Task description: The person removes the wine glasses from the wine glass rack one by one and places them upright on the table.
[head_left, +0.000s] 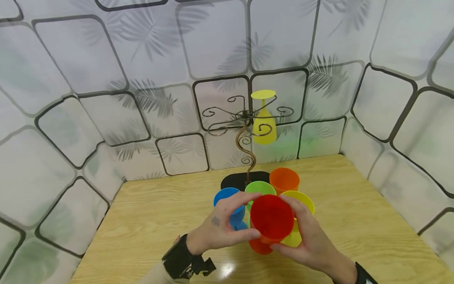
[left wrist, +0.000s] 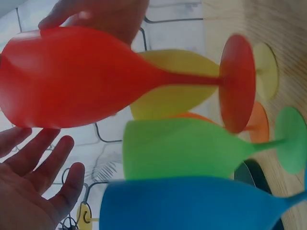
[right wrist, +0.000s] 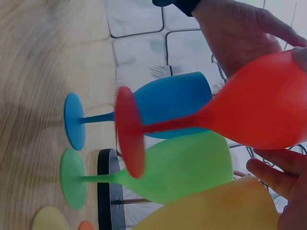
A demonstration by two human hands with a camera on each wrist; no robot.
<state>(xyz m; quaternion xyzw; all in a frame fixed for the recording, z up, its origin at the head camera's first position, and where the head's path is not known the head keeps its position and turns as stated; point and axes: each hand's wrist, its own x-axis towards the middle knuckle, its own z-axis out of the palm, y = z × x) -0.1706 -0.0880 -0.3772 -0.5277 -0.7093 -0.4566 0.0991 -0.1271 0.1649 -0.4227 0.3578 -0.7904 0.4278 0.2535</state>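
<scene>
A red plastic wine glass (head_left: 271, 217) is held upright between both hands, its foot raised off the table. My left hand (head_left: 220, 221) holds the bowl from the left, thumb and fingers spread around it. From the right, my right hand (head_left: 312, 241) grips the same bowl near its rim. Just behind stand a blue glass (head_left: 238, 216), a green glass (head_left: 260, 187), an orange glass (head_left: 284, 178) and a yellow glass (head_left: 306, 200). In the left wrist view the red glass (left wrist: 81, 76) passes in front of the others.
A curly metal glass rack (head_left: 245, 115) rises at the back of the wooden table (head_left: 156, 213) on a black base (head_left: 229, 181). From one arm hangs another yellow glass (head_left: 265, 132), upside down. Patterned curtain walls (head_left: 134, 110) enclose the back and sides.
</scene>
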